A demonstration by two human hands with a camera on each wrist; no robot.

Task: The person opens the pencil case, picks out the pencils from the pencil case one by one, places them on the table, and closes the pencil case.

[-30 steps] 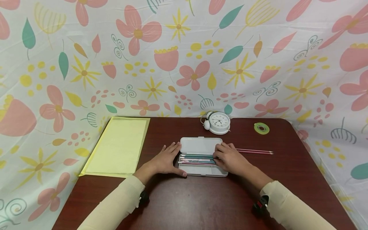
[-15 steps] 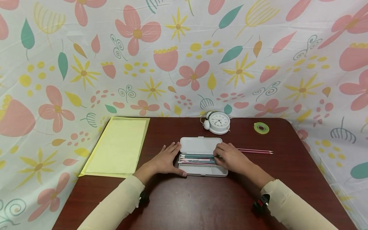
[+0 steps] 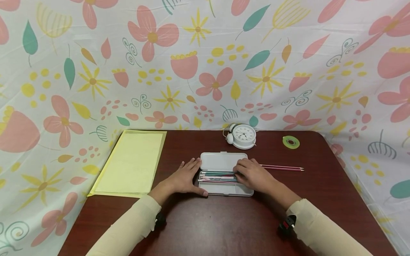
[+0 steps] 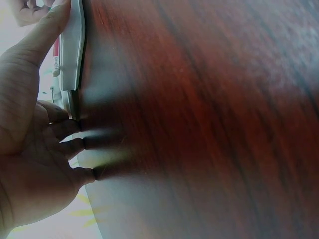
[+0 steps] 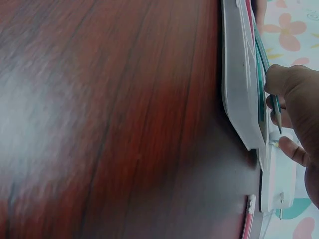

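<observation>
A white pencil case (image 3: 217, 188) lies on the table with its lid (image 3: 221, 161) folded back. Several pencils (image 3: 213, 176), green, pink and blue among them, lie in its back compartment. My left hand (image 3: 184, 177) is spread at the case's left end, thumb along the front edge and fingers by the lid. Over the right end of the case, my right hand (image 3: 254, 176) pinches a dark green pencil (image 5: 277, 112) between thumb and fingers. Its sharpened tip shows in the right wrist view; in the head view the hand covers that end.
Two pink pencils (image 3: 285, 168) lie right of the case, partly behind the right hand. Behind stand a white alarm clock (image 3: 244, 137) and a green tape roll (image 3: 291, 142). A yellow mesh folder (image 3: 131, 163) lies left. A floral cloth (image 3: 205, 64) hangs behind the table.
My right hand has shifted slightly left over the pencils in the case. My left hand and the case stay in place.
</observation>
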